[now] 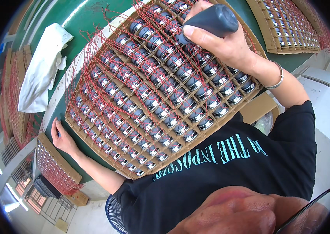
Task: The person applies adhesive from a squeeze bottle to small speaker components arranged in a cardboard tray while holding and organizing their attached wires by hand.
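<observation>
My right hand is wrapped round a dark squeeze bottle, tilted so its narrow tip points down among the parts at the far side of the tray. The cardboard tray is split by dividers into many cells. Small round parts, shiny metal with dark tops, fill the cells, and red twisted wires trail from them over the far left edge. Beside the tray's left corner, my left hand rests near the table edge, its fingers loosely bent, thumb apart, with nothing seen in it.
A crumpled white cloth lies left on the green table. Another filled cardboard tray stands far right; one more sits below my left hand. An open cardboard box with clear plastic is by my right side.
</observation>
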`<move>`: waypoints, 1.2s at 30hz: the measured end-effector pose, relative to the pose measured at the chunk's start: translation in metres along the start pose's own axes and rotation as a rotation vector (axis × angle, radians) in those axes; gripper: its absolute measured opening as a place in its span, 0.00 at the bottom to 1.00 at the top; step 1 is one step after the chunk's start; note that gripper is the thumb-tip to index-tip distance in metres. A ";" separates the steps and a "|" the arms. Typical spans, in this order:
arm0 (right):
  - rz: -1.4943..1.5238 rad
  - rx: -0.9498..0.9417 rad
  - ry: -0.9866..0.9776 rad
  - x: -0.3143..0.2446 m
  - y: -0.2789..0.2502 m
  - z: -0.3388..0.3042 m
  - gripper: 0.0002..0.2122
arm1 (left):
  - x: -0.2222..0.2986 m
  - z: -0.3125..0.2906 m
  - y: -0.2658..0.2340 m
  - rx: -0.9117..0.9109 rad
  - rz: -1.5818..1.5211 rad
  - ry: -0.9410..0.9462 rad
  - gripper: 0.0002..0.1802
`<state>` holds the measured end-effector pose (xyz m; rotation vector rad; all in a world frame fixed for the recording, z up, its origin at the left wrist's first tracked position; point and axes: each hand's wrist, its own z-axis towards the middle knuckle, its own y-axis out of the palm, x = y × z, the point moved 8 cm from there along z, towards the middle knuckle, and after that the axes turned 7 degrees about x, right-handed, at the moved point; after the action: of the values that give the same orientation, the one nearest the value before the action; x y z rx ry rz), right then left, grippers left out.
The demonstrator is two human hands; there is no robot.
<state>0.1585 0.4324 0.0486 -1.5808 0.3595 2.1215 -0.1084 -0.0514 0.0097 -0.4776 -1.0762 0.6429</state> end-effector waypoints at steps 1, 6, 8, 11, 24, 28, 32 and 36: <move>0.000 0.001 0.000 0.001 0.000 0.000 0.07 | 0.001 0.000 0.000 0.002 0.009 0.005 0.16; 0.014 -0.012 0.019 0.000 0.001 0.000 0.07 | -0.002 -0.001 0.000 -0.002 0.008 -0.001 0.16; 0.001 -0.022 0.054 0.000 0.000 0.000 0.07 | -0.002 0.000 -0.001 0.000 0.005 -0.004 0.16; -0.014 -0.034 0.078 0.002 0.000 0.001 0.08 | 0.000 0.000 -0.001 0.002 0.010 -0.004 0.16; -0.018 -0.039 0.051 0.000 0.002 0.000 0.08 | 0.004 -0.002 -0.001 -0.001 0.024 0.023 0.16; -0.067 -0.054 0.007 -0.002 0.003 0.000 0.08 | -0.001 0.001 0.001 -0.003 0.012 0.003 0.16; -0.005 -0.014 0.060 -0.010 -0.005 -0.004 0.06 | -0.001 -0.001 -0.002 -0.008 0.013 0.004 0.16; 0.055 -0.067 0.199 -0.006 -0.008 -0.019 0.06 | 0.005 0.000 0.003 -0.002 0.031 0.013 0.16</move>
<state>0.1801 0.4290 0.0486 -1.8468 0.4047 2.0407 -0.1070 -0.0453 0.0110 -0.5000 -1.0589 0.6650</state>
